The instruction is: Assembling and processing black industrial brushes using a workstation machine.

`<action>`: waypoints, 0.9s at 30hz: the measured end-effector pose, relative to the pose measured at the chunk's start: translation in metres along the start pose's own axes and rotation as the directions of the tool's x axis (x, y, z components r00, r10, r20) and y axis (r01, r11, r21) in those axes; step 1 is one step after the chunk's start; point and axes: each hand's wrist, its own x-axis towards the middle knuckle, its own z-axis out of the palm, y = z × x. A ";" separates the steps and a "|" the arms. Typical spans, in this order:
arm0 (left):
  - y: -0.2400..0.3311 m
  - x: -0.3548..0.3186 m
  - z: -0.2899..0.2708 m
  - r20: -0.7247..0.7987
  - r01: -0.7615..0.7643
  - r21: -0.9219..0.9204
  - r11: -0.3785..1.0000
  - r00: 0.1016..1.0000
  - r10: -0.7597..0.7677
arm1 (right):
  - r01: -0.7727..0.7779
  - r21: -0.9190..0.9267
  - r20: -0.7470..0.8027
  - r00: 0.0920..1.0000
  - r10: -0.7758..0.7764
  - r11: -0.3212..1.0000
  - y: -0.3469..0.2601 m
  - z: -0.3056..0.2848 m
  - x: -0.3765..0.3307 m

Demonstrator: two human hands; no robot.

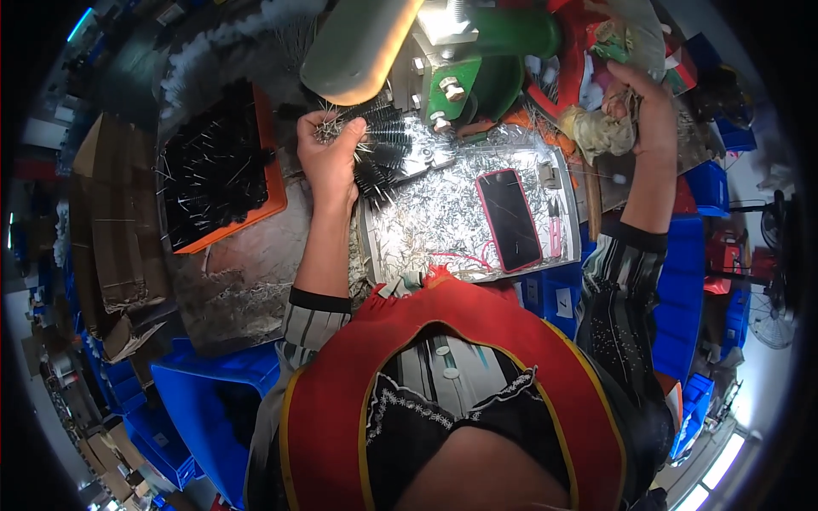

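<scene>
My left hand [331,157] is closed round the twisted wire ends of a bunch of small black bristle brushes [388,140], whose bristles fan out to the right. This bunch sits under a lit lamp, just left of a green machine [503,85] with large bolts. At the upper right, my right hand [645,98] reaches beside a red wheel-like part [573,55] of the machine. One digit stretches left over a crumpled pale cloth bundle [601,129]. The other fingers are partly hidden and blurred, so their grip does not show.
An orange bin [274,183] heaped with black brushes stands at left. Before me, a shallow tray [366,247] of metal clippings carries a phone [509,220] and pink-handled snips [555,228]. The lamp [354,55] hangs low overhead. Blue bins [682,289] flank the bench.
</scene>
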 end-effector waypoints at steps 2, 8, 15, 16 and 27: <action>-0.002 0.000 -0.001 0.007 -0.010 0.012 1.000 1.000 0.010 | 0.192 0.065 -0.050 0.981 -0.189 0.979 0.021 -0.003 -0.007; -0.001 0.000 0.007 -0.002 -0.083 0.060 0.995 0.997 0.083 | 0.390 0.390 -0.005 0.907 -0.422 0.834 0.111 0.003 0.002; -0.004 -0.002 0.009 -0.140 -0.086 0.052 0.995 0.986 0.092 | -0.081 0.067 0.004 0.997 0.081 0.994 0.022 -0.010 0.004; -0.003 -0.002 0.005 -0.154 -0.090 0.056 0.994 0.983 0.098 | -0.031 -0.017 0.114 0.993 0.033 0.999 0.006 -0.006 0.006; -0.003 0.001 0.016 -0.093 -0.163 0.144 0.976 0.980 0.178 | 0.470 0.137 -0.093 0.883 -0.461 0.872 0.103 0.003 -0.013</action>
